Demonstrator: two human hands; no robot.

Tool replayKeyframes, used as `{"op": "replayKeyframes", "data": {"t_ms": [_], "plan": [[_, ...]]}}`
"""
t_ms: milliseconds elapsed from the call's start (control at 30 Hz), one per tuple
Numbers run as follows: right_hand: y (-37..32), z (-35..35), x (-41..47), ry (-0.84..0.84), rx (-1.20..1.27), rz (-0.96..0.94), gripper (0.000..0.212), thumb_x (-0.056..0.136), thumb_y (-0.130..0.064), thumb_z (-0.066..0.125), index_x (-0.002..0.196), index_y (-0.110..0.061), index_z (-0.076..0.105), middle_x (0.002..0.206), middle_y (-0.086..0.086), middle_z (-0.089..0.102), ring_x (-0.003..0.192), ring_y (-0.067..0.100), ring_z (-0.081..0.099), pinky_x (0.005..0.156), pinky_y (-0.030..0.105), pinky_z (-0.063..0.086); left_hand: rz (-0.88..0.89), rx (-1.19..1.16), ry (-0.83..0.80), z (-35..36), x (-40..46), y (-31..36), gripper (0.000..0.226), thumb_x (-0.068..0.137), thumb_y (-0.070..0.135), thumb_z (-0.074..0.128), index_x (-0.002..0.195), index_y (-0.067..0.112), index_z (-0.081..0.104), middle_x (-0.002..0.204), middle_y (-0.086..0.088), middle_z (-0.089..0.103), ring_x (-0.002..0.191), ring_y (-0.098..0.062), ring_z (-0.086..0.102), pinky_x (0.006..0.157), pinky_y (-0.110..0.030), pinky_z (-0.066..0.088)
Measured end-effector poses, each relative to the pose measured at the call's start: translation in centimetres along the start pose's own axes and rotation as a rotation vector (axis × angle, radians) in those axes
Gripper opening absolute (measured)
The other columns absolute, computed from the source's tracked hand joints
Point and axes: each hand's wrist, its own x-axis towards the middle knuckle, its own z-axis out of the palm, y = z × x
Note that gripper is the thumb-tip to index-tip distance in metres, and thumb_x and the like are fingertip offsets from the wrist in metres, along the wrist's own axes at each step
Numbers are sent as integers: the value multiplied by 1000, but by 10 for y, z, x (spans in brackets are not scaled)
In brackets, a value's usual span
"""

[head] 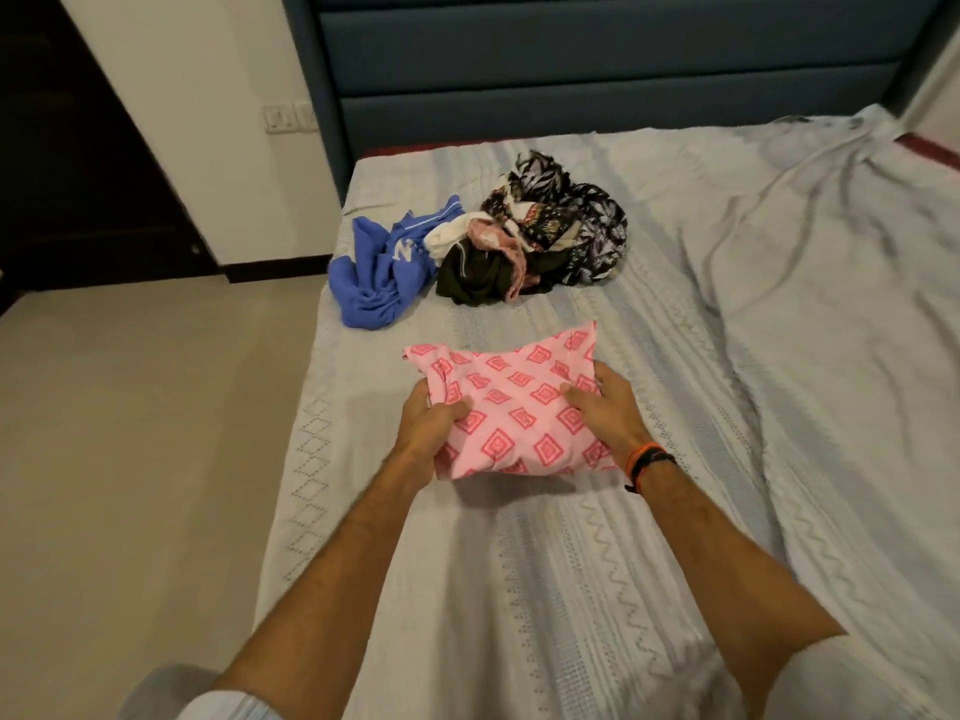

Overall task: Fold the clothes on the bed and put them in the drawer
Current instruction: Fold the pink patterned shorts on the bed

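On the grey bedspread point(571, 563), left hand point(434, 415) and right hand point(602, 405) grip the folded pink diamond-print garment point(511, 407), fingers curled round its edges, near a blue top point(379, 267) lettered "N".

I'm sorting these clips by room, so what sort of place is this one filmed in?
Most likely a home bedroom. A bed with a pale patterned sheet meets a padded blue headboard, loose clothes lie heaped on it, and both hands hold a folded pink garment.

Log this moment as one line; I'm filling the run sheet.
phase: folding | left hand: grips pink garment | right hand: grips it | unfolded pile: on bed
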Motion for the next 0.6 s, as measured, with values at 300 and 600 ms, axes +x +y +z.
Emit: {"op": "replayKeyframes", "data": {"t_ms": [300, 600], "plan": [[36, -221, -82, 342, -40, 39, 34, 89, -19, 70, 122, -23, 62, 111, 0, 70, 97, 21, 70, 90, 46, 57, -12, 72, -369, 201, -63, -36, 46, 88, 2, 67, 129, 19, 55, 122, -4, 68, 104, -23, 67, 91, -45, 57], [109, -401, -204, 693, 1, 217, 34, 86, -18, 74, 117, -24, 62, 110, 3, 73, 90, 24, 73, 83, 50, 59, -24, 226, -754, 390, -146, -97, 47, 88, -4, 65, 128, 16, 54, 121, -5, 67, 94, -14, 67, 70, -30, 58]]}}
